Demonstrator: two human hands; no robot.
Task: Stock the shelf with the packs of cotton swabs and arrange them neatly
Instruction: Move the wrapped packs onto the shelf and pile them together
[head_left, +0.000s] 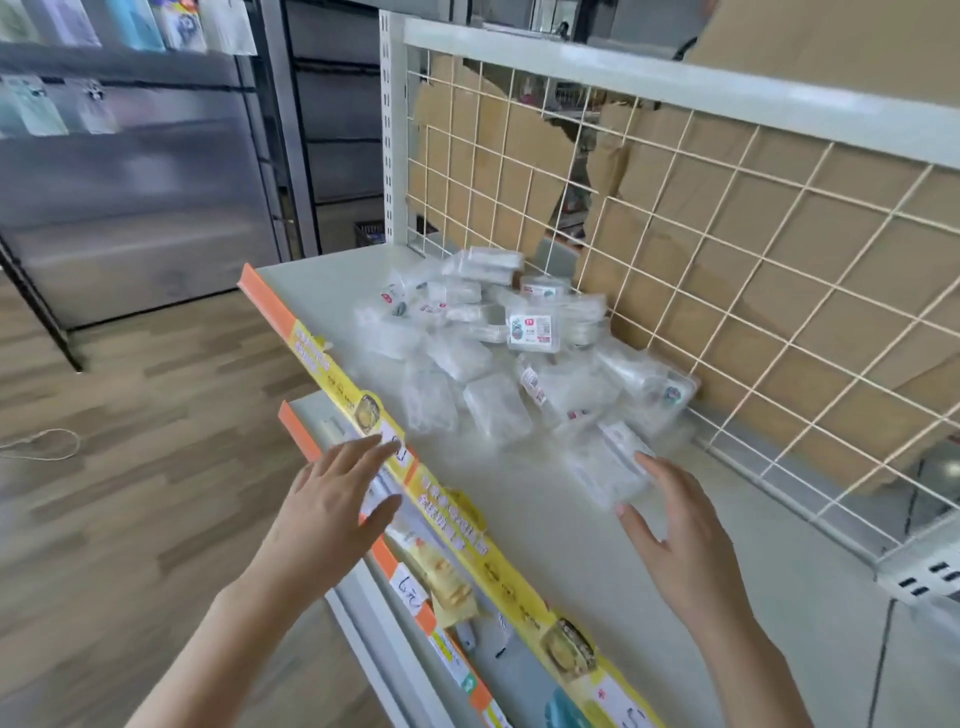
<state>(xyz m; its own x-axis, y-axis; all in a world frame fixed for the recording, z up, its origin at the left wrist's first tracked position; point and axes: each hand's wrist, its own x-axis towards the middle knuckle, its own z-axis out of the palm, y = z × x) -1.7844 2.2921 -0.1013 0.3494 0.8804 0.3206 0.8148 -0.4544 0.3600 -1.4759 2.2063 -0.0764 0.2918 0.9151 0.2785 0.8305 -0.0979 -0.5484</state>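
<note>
The right hand (685, 545), at lower right of the frame, is pinching one clear pack of cotton swabs (602, 470) between thumb and fingertips, just above the white shelf (545, 545). The left hand (332, 504), at lower centre, is hovering with its fingers straight and slightly spread over the shelf's front edge, gripping nothing.

The rest of the packs are lying in a loose heap (467, 358) at the middle of the frame, toward the back of the shelf against the wire grid (727, 260). They are small see-through plastic boxes. One labelled pack (531, 328) on top is showing a white label with a red mark, its print too small to read.

A yellow and orange price strip (467, 525) is running along the shelf front, its characters blurred. Below it, a white handwritten tag (410, 591) is reading "6元". Brown cardboard (831, 234) is showing behind the grid.
</note>
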